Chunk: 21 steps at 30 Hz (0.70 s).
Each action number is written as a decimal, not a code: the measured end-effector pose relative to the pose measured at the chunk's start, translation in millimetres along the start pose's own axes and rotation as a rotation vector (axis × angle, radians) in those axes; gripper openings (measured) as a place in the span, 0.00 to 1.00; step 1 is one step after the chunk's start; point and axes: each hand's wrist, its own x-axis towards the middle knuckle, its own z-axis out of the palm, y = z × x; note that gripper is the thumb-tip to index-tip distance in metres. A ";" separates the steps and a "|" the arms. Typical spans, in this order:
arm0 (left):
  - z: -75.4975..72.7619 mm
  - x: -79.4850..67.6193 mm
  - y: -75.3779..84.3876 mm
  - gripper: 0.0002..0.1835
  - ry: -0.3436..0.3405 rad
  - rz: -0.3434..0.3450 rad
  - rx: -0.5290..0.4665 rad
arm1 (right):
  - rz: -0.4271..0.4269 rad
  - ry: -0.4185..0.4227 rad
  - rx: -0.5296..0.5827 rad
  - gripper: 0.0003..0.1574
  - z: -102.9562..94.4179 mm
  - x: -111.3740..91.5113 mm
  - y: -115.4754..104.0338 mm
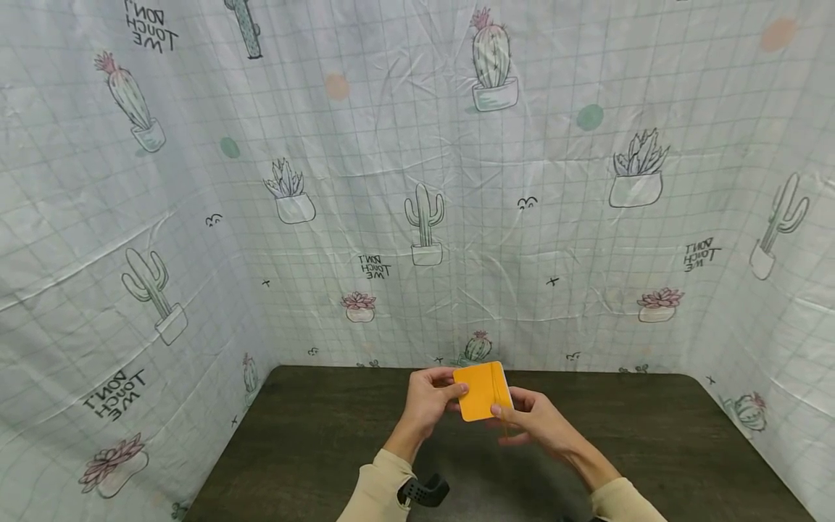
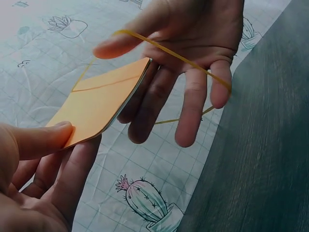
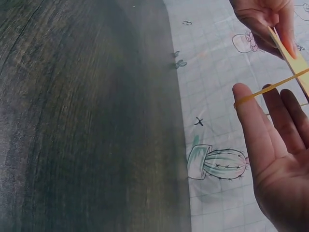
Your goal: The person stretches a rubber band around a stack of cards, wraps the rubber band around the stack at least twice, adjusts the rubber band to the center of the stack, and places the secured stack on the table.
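A small orange notebook (image 1: 478, 391) is held up above the table. My left hand (image 1: 427, 399) pinches its left edge, thumb on the front cover and fingers behind. At its other end is my right hand (image 1: 540, 422), palm facing the notebook. A thin yellow elastic band (image 2: 169, 52) stretches from the notebook around the right thumb and across to the little finger. In the left wrist view the right fingers are spread and fairly straight, partly behind the notebook. The right wrist view shows the band (image 3: 265, 90) looped over a fingertip; only the notebook's edge (image 3: 295, 63) shows there.
A dark wood-grain table (image 1: 313, 442) lies under the hands. Behind it and at both sides hangs a pale gridded curtain (image 1: 365, 167) printed with cacti. A black strap (image 1: 427, 491) is on the left wrist.
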 end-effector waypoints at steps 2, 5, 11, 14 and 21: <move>-0.2 -0.7 1.1 0.12 0.009 -0.005 -0.011 | -0.003 -0.020 0.008 0.34 -0.1 -0.9 2.1; -1.0 -1.0 2.5 0.12 0.020 -0.006 -0.026 | -0.003 -0.052 0.017 0.32 -0.2 -2.1 5.5; -4.6 1.8 2.8 0.12 0.032 -0.021 -0.036 | 0.000 -0.122 -0.018 0.28 0.8 -5.3 13.5; -7.1 3.3 2.1 0.12 0.044 -0.037 -0.047 | -0.011 -0.140 -0.051 0.25 3.0 -6.7 16.7; -10.3 6.1 -1.3 0.12 0.067 -0.066 -0.082 | -0.129 -0.171 -0.190 0.17 11.4 -8.7 19.9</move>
